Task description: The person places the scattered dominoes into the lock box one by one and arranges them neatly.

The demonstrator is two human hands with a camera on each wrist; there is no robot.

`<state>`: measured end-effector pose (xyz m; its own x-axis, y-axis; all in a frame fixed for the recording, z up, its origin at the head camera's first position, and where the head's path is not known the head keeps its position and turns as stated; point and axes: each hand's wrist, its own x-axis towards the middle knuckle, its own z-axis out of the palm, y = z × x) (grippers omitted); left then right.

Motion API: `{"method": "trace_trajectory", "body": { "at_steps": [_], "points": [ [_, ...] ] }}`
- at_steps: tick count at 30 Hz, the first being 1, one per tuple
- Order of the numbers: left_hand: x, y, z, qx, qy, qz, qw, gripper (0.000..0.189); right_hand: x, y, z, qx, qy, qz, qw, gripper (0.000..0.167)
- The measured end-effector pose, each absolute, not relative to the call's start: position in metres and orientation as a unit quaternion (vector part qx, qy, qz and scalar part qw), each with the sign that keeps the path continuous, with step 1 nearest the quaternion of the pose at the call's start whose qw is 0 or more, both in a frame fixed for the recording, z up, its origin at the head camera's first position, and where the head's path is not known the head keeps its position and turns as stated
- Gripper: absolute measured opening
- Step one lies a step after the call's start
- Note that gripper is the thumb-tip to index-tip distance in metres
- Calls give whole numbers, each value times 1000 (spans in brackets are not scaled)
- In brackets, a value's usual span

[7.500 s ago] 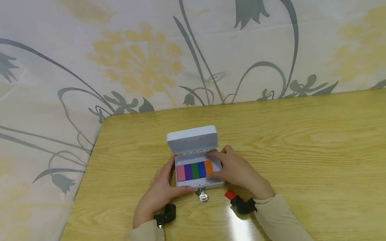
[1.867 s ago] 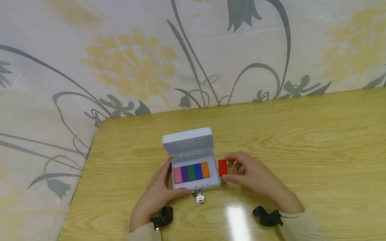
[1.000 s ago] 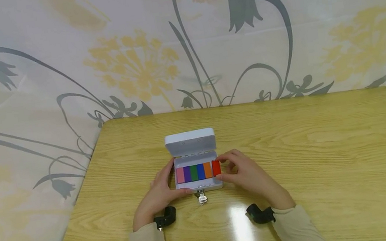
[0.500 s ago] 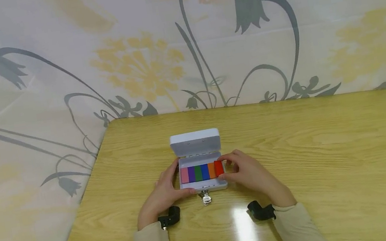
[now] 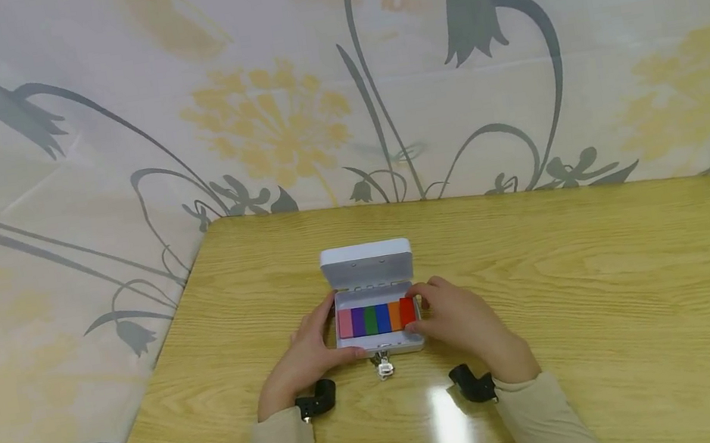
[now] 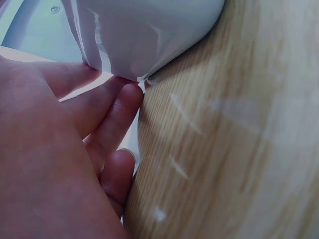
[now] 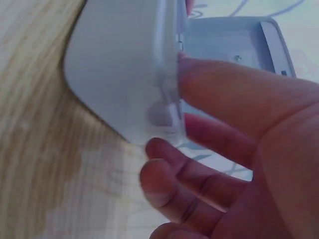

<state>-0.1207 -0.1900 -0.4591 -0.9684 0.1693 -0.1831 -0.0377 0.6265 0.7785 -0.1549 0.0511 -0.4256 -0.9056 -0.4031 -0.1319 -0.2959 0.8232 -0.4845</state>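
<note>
A small white lockbox [image 5: 383, 346] stands on the table with its lid [image 5: 367, 264] raised. Keys [image 5: 384, 365] hang from its front lock. Inside, a row runs from a pink block [image 5: 345, 324] through purple, green and blue to an orange block [image 5: 395, 316]. My left hand [image 5: 302, 353] grips the box's left side, thumb along the front edge, fingers at the back corner. A red block [image 5: 407, 311] sits against the row's right end, overlapping part of the orange one. My right hand [image 5: 462, 320] pinches it between thumb and forefinger, reaching over the right wall [image 7: 124, 74].
The wood-grain table [image 5: 582, 310] extends far to the right of the box. A patterned cloth [image 5: 281, 95] hangs behind its back edge and down the left side. Black wrist cameras [image 5: 317, 398] are strapped to both wrists.
Earlier the red block lay on the table by my right wrist while that hand touched the orange block. My right hand has since picked it up and brought it left into the box.
</note>
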Motion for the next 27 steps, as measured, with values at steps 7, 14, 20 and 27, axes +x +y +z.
{"method": "trace_trajectory", "body": {
  "at_steps": [7,14,20,27],
  "points": [
    [-121,-190,-459,35,894,430,119,105,-154,44,-420,-185,957,-201,101,46],
    [-119,-191,-460,25,897,425,121,105,-150,36,-420,-173,965,-177,89,47],
    [-119,-190,-460,27,896,429,116,103,-149,33,-419,-164,967,-171,93,44],
    [-120,-189,-461,28,897,424,120,104,-148,32,-418,-161,969,-162,93,41]
  ]
}}
